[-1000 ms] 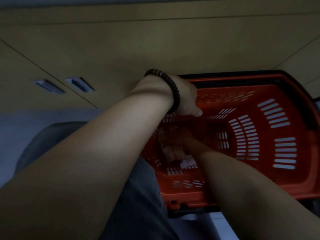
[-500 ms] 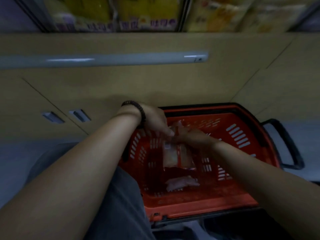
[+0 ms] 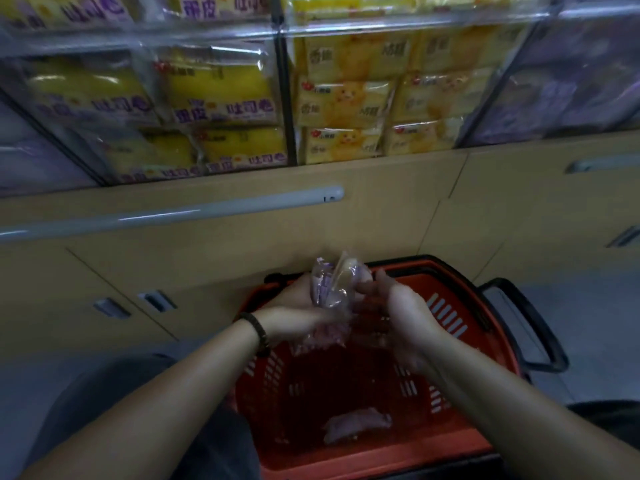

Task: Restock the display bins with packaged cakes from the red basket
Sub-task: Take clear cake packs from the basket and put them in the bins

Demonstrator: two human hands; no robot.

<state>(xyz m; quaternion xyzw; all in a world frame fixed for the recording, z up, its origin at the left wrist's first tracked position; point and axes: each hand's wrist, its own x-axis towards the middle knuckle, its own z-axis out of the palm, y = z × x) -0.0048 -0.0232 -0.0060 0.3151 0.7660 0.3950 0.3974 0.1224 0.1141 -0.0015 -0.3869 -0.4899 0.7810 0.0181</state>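
Left hand (image 3: 294, 308) and right hand (image 3: 405, 313) are closed around clear-wrapped packaged cakes (image 3: 330, 287), held above the red basket (image 3: 467, 306). One more packet (image 3: 356, 422) is seen on its floor. Behind, display bins (image 3: 381, 24) stocked with yellow packs are mounted over tan cabinets (image 3: 242, 258).

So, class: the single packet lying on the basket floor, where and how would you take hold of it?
Probably across its narrow middle, from straight above: the packet lies flat and long, and the walls of the red basket block a sideways reach.
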